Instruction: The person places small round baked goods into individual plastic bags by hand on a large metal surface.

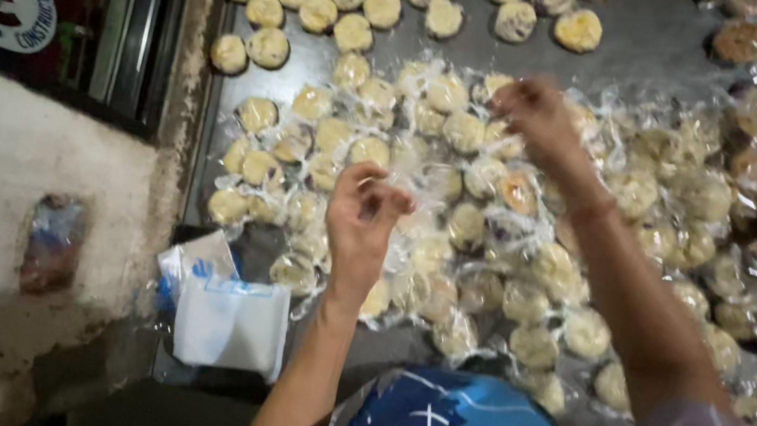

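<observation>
Up close, the left hand [361, 226] pinches a thin clear plastic wrapper [420, 205] between curled fingers, while the right hand [540, 117], blurred at one o'clock, grips the same film's far end. Beneath them the dark metal tabletop [648, 43] carries round pale-yellow pastries [380, 9], bare at twelve o'clock, wrapped and glossy from centre to three o'clock.

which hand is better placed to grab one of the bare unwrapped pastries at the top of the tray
Probably the right hand: it is stretched farther up the tray, nearest the unwrapped pastries. The left hand hangs back over the wrapped pastries, its fingers pinched together.
</observation>
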